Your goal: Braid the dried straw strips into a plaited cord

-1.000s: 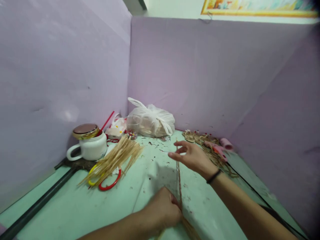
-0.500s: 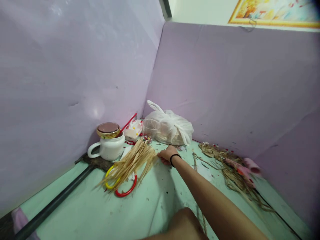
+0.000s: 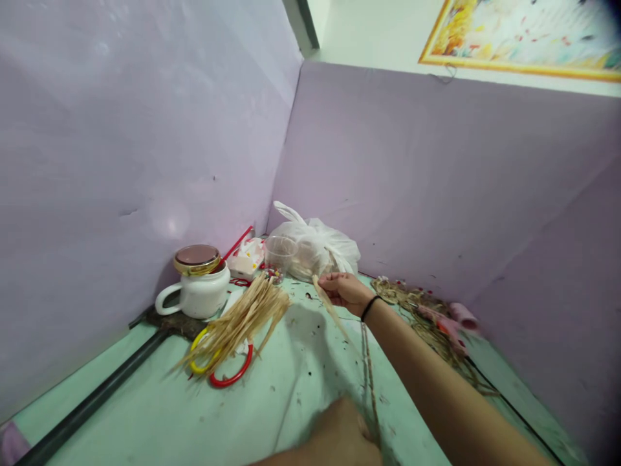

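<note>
My right hand (image 3: 346, 290), with a black band at the wrist, pinches a pale dry fibre strip (image 3: 332, 312) that slants down toward the tabletop. To its left lies a loose bundle of the same straw-coloured strips (image 3: 252, 314), spread over scissors with one yellow and one red handle (image 3: 233, 378). At the bottom edge my left hand (image 3: 344, 432) is closed and blurred. A thin twisted cord (image 3: 371, 382) runs from beneath my right wrist down to its thumb side, where the fingers are partly hidden.
Left stand a white mug (image 3: 206, 294) with a gold-rimmed lid (image 3: 197, 259) on it and a long dark-handled tool (image 3: 97, 395). A clear plastic cup (image 3: 281, 251) and white plastic bag (image 3: 323, 246) sit in the corner. Tangled cords (image 3: 417, 320) and a pink roll (image 3: 463, 315) lie right.
My right hand has drawn one strip out of the bundle and moved right, up from the table. My left hand stays low in the frame. The view has shifted slightly.
</note>
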### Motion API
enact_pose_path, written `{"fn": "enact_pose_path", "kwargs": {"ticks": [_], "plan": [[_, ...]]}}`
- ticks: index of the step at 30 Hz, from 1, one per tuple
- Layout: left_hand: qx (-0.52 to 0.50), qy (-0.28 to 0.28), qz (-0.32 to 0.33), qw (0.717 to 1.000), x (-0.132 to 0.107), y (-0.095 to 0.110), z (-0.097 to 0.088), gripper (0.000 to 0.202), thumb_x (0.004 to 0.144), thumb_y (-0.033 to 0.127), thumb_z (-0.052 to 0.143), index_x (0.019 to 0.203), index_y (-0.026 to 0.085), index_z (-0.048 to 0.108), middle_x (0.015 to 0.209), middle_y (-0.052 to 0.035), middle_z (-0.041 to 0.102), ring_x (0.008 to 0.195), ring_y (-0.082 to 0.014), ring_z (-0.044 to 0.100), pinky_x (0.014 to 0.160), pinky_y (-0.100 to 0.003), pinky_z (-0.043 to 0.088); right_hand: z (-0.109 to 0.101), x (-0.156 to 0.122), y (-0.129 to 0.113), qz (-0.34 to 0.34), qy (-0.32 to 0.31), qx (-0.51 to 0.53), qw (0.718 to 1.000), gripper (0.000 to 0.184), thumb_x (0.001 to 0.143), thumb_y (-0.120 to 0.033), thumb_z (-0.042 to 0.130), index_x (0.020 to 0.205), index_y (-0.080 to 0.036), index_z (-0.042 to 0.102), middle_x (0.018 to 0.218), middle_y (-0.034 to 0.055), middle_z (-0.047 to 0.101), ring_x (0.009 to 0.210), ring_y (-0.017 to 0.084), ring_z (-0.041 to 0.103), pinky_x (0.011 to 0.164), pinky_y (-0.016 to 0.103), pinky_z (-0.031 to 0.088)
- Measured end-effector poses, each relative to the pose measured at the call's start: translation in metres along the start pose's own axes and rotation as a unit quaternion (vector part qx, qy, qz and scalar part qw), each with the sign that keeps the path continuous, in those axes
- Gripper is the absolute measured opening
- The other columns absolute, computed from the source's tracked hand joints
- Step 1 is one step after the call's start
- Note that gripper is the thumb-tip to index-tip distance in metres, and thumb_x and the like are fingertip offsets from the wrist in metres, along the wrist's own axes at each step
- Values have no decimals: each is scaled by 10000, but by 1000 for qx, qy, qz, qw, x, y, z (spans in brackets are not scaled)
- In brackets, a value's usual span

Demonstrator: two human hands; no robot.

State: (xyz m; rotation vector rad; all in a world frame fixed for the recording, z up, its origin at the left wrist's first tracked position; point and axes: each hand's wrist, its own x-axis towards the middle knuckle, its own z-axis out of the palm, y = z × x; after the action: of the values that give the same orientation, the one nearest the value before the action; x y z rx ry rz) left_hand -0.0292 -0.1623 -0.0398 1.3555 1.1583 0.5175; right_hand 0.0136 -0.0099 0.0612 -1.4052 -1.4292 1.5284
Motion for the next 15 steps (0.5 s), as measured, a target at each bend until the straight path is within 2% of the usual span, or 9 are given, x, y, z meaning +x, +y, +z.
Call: {"fn": "enact_pose_path", "kwargs": {"ticks": [2, 3, 6, 8, 10, 12, 15], "plan": [[34, 26, -62, 997, -6, 8, 1, 128, 441, 91, 509, 487, 135, 620, 420, 14, 445, 479, -127, 408, 469, -246, 284, -19, -33, 5, -23, -68, 40, 997, 69, 664, -141, 610, 653, -126, 544, 522, -23, 540, 418, 51, 488, 462, 180, 441], [35, 37, -69, 996, -8, 11, 1, 122, 443, 90, 500, 471, 136, 610, 413, 18, 435, 471, -118, 396, 463, -241, 274, -28, -53, 12, -29, -90, 53, 994, 92, 645, -167, 637, 662, -124, 557, 522, -25, 538, 422, 54, 490, 457, 181, 435], [-12, 26, -13, 1000, -13, 17, 2, 108, 470, 102, 481, 439, 137, 578, 379, 35, 379, 433, -85, 326, 441, -223, 240, -51, -115, 46, -14, -102, 63, 993, 187, 619, -251, 682, 716, -117, 595, 500, -31, 530, 386, 49, 455, 400, 175, 383], [-18, 30, -5, 999, -16, 20, 2, 105, 473, 103, 463, 420, 140, 546, 361, 52, 325, 402, -66, 269, 424, -220, 202, -59, -147, 75, 14, -100, 59, 993, 235, 617, -293, 684, 732, -106, 602, 507, -15, 547, 393, 56, 459, 409, 185, 381], [-30, 13, -31, 999, -17, 23, 1, 80, 476, 122, 476, 420, 138, 531, 358, 56, 324, 391, -59, 242, 416, -222, 164, -61, -165, 100, 35, -75, 71, 994, 262, 608, -323, 683, 715, -102, 595, 505, -22, 532, 408, 49, 446, 435, 189, 390], [-48, -6, -41, 998, -19, 26, 1, 74, 478, 145, 490, 405, 137, 503, 355, 59, 311, 392, -52, 219, 421, -224, 141, -60, -172, 118, 52, -52, 94, 993, 268, 587, -329, 683, 692, -108, 573, 485, -37, 505, 401, 41, 416, 426, 183, 367], [-71, -17, -28, 997, -20, 29, 2, 97, 476, 181, 502, 395, 136, 473, 362, 63, 298, 400, -44, 202, 431, -223, 130, -57, -171, 127, 61, -49, 121, 989, 210, 590, -302, 641, 641, -130, 531, 407, -72, 425, 351, 30, 327, 391, 182, 314]]}}
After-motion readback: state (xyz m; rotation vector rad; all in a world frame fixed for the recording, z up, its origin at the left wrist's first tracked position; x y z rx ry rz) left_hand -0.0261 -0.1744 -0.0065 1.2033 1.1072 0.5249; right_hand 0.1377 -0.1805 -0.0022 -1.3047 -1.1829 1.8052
